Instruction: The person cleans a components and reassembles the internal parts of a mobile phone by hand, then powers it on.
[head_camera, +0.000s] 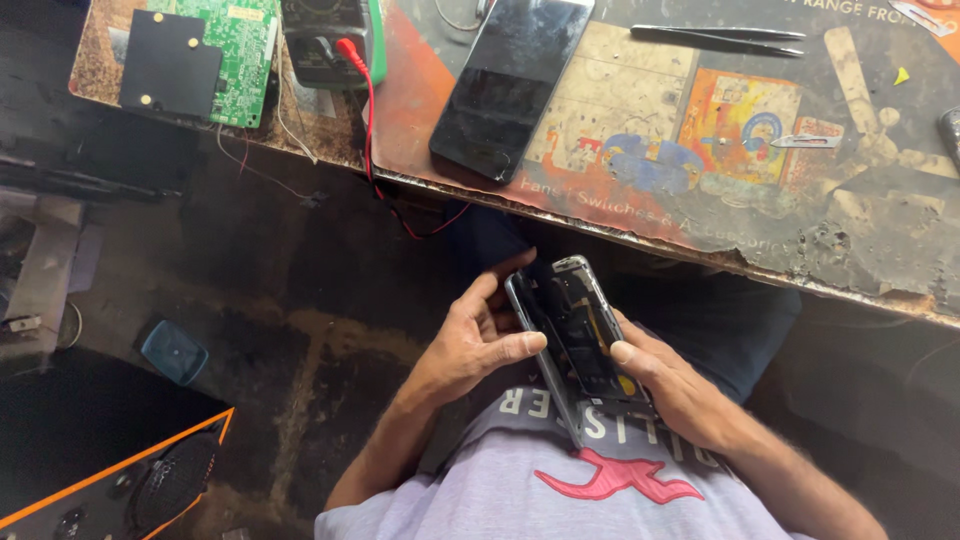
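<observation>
On the worn, paint-flaked workbench (860, 240) lie, from the left, a green circuit board (240, 50) with a matte black square plate (168, 62), a meter (322, 40) trailing a red lead, a glossy black phone (510, 85), and slim metal tweezers (715, 38). Below the bench edge, over the lap, the left hand (470, 340) curls around the separated panel of an opened phone (580, 335), thumb pressed on its edge. The right hand (675, 385) grips the phone's frame, whose dark inner parts lie exposed.
</observation>
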